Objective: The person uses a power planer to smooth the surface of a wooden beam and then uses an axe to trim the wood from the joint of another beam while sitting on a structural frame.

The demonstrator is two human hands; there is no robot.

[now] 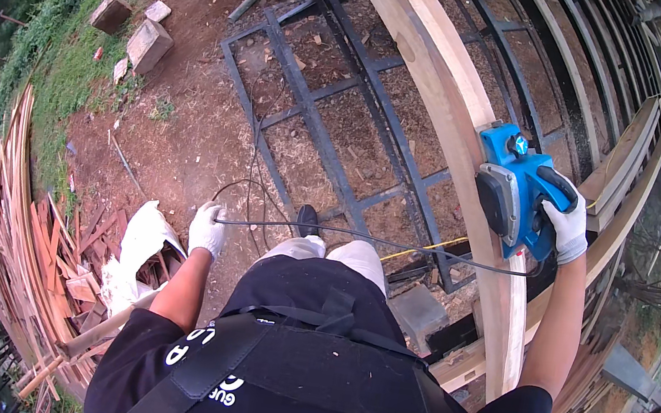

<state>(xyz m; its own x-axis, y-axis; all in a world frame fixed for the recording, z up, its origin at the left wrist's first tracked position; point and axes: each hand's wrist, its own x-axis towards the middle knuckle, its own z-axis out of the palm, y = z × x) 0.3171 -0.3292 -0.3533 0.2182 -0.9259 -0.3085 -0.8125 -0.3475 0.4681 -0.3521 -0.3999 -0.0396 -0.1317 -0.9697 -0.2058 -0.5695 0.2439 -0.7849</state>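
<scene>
My right hand (570,226), in a white glove, is wrapped round the black handle of a blue electric planer (526,196). The planer rests on the upper edge of a long wooden beam (441,78), which runs from the top of the view down past my right side. Out to my left, my gloved left hand (207,229) is closed round the planer's black power cord (327,229). That cord crosses in front of my body to the planer's rear, and its other part loops down toward the ground. The sole of the planer is hidden against the wood.
A dark metal frame (337,98) lies low in front of me. Scrap wood strips (29,249) and a white sack (143,244) are piled at left. Wooden blocks (148,46) sit on the far-left ground. More beams (624,159) lie at right; a grey block (419,314) is near my leg.
</scene>
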